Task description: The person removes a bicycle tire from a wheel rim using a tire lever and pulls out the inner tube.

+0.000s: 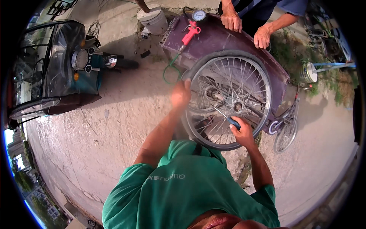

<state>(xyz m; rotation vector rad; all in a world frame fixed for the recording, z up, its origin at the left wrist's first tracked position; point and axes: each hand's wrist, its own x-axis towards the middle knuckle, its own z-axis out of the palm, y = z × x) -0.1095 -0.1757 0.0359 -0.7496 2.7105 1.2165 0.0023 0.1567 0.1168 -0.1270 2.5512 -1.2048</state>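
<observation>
A spoked wheel (229,61) with a dark tyre is held up in front of my body, over a purple metal cart bed. My left hand (181,93), a little blurred, grips the tyre at the wheel's left edge. In my right hand (243,133) is a screwdriver (233,123) with a dark blue handle, held at the wheel's lower right. Its thin metal shaft points up and left across the spokes, toward the left of the hub (238,107). Whether its tip touches anything is too small to tell.
On the purple cart bed (217,32) lies a red tyre inflator (190,33) with a round gauge and green hose. Another person's hands (231,20) rest on its far edge. A three-wheeled vehicle (80,59) stands left; white buckets (154,23) and a small spoked wheel (286,137) are nearby.
</observation>
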